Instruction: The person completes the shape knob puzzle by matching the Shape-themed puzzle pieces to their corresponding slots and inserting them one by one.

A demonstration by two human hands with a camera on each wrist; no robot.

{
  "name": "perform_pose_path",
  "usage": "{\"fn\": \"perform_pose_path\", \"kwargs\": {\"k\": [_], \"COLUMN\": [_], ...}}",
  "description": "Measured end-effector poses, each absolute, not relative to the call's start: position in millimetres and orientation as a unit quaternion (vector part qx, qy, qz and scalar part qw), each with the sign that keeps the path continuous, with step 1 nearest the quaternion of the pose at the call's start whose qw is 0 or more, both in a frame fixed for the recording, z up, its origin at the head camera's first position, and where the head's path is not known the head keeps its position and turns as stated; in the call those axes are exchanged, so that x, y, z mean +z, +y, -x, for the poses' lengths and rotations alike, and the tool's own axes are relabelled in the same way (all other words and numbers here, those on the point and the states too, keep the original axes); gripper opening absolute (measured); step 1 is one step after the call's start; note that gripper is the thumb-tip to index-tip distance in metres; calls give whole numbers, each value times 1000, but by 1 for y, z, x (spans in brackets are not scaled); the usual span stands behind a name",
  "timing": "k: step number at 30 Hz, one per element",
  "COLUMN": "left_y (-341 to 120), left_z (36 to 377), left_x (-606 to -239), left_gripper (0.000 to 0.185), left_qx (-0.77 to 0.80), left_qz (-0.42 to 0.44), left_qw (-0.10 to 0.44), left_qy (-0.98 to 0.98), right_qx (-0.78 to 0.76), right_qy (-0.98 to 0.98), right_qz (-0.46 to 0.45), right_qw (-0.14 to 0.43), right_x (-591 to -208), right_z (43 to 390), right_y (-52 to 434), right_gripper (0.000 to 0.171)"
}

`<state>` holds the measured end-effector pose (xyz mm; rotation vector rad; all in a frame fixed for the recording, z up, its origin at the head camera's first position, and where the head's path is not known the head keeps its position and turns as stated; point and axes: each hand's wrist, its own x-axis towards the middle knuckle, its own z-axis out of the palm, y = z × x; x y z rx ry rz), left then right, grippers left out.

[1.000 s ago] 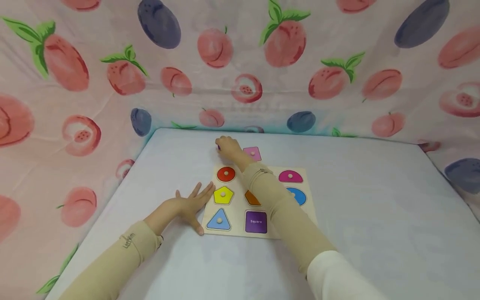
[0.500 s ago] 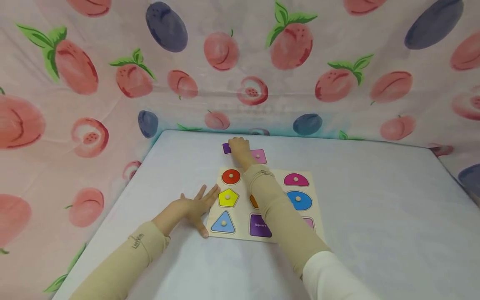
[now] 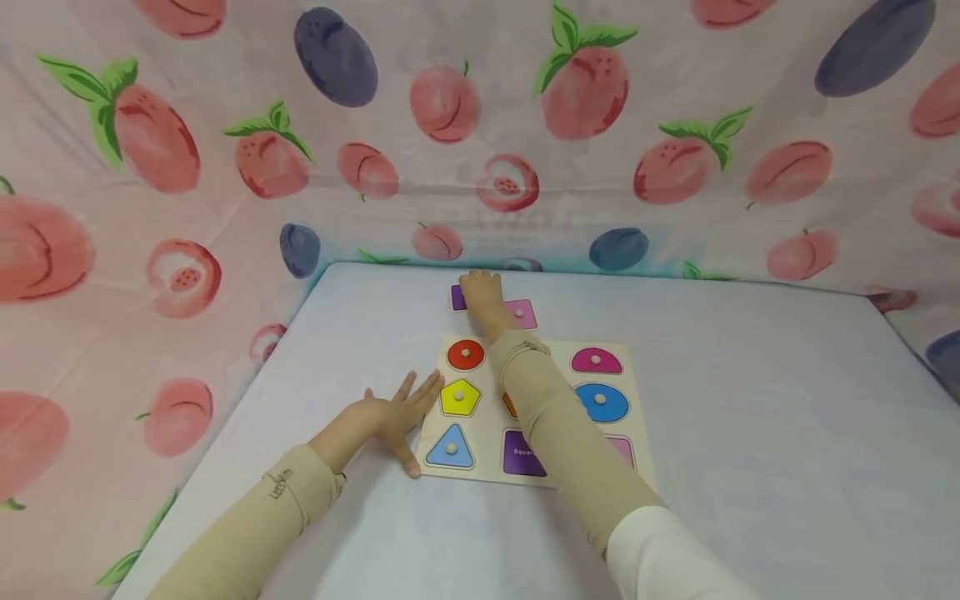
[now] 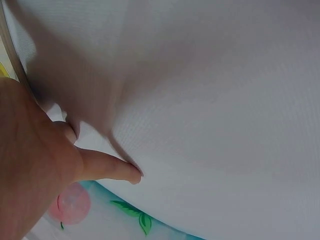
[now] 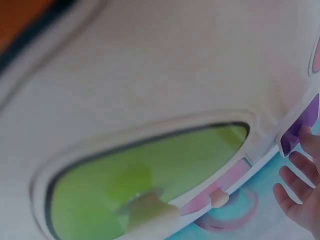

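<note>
A wooden knob puzzle board [image 3: 555, 417] lies on the white table, holding several coloured shapes. Beyond its far edge is a loose purple square piece [image 3: 457, 298]. My right hand [image 3: 484, 293] bends over this piece, and in the right wrist view a fingertip meets its purple face [image 5: 300, 127]; the knob is hidden. Beside that hand lies a loose pink four-sided piece [image 3: 527, 317] with a knob. My left hand [image 3: 397, 417] rests with spread fingers at the board's left edge. A purple recess [image 3: 521, 454] printed with its shape's name shows in the front row, partly covered by my right forearm.
Red circle [image 3: 466, 355], yellow pentagon [image 3: 460, 398] and light blue triangle [image 3: 450, 447] fill the left column. A magenta half circle [image 3: 597, 361] and blue oval [image 3: 602, 403] sit on the right. Behind the table hangs a fruit-print cloth [image 3: 450, 183].
My right hand has shifted slightly right over the purple square, so more of that piece shows. The whole view has drifted a little. My left hand stays at the board's edge.
</note>
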<state>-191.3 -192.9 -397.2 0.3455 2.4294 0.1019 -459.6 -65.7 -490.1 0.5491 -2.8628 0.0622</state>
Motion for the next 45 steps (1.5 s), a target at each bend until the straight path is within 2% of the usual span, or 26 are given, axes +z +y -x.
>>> {"fn": "perform_pose_path", "kwargs": {"k": [2,3,4,8,10,21,32,45], "left_y": [-191,-191,-190,-188,-187,-188,-191,-192], "left_z": [191,191,191,192,192,193,194,194], "left_x": [-397,-397,-397,-398,-398,-397,-392,-396], "left_gripper": [135,135,135,136,136,136,137,138], "left_qx": [38,38,38,40,38,31,17,26], "left_qz": [-134,-133,-133,-132,-133,-135,-143,-144], "left_qw": [337,337,337,336,337,345,338,339], "left_qy": [931,931,931,932,931,928,930,929], "right_qx": [4,-2,-5,-13,-6,1,-23,-49], "right_qy": [-977,-979,-977,-977,-976,-974,-969,-959], "right_qz": [-185,-184,-187,-196,-203,-217,-240,-268], "right_qw": [105,90,103,79,81,61,60,73], "right_x": [-500,-490,-481,-419,-409,-409,-396,-392], "right_z": [472,464,453,393,382,387,377,364], "right_y": [-66,-64,-61,-47,-41,-28,-7,19], "right_gripper": [29,31,29,29,27,25,22,25]}}
